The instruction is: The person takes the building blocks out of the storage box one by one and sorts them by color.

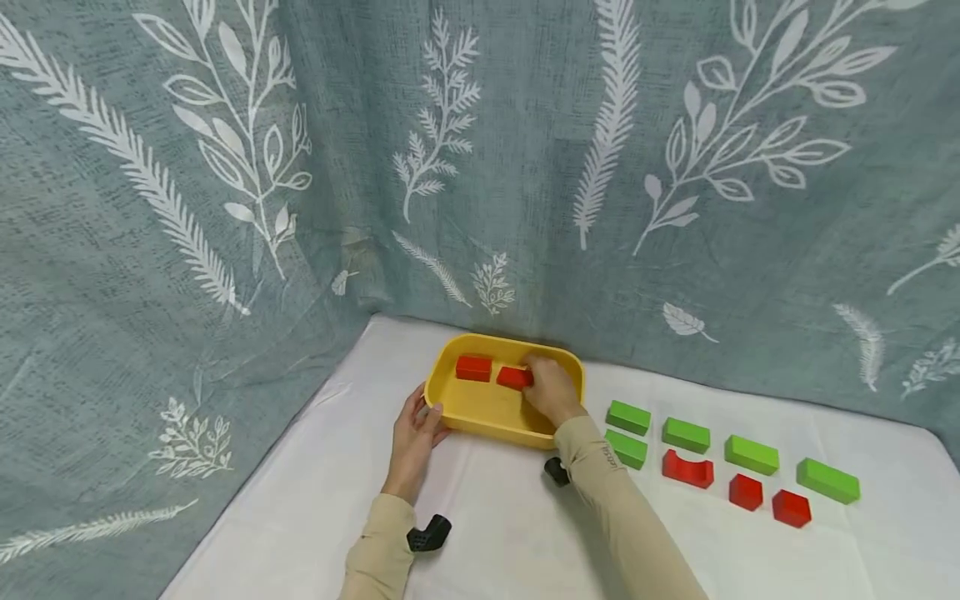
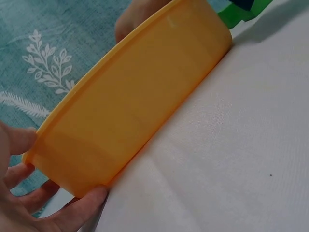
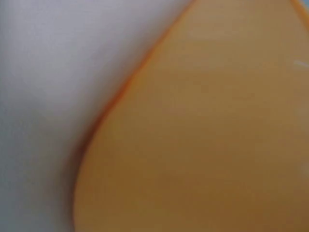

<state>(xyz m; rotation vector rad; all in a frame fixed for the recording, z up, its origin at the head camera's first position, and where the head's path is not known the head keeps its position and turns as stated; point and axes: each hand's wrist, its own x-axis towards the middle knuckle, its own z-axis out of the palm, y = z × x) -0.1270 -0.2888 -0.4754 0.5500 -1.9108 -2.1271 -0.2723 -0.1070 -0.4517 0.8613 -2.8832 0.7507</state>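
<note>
A yellow plastic bin [image 1: 491,428] stands on the white cloth near the curtain. My left hand [image 1: 414,437] grips its near left corner; in the left wrist view the thumb is at the rim and the fingers spread along the outer wall. My right hand [image 1: 553,390] reaches inside and holds a red block [image 1: 513,378] by its right end. Another red block [image 1: 473,368] lies beside it at the back left of the bin. Only the bin's outer wall [image 3: 193,125] fills the right wrist view, so the right fingertips are hidden there.
Right of the bin, several green blocks [image 1: 752,454] lie in a loose row. In front of them are a red block with a curved notch [image 1: 687,471] and two small red blocks [image 1: 746,492]. A patterned curtain [image 1: 525,167] hangs behind the table [image 1: 480,533].
</note>
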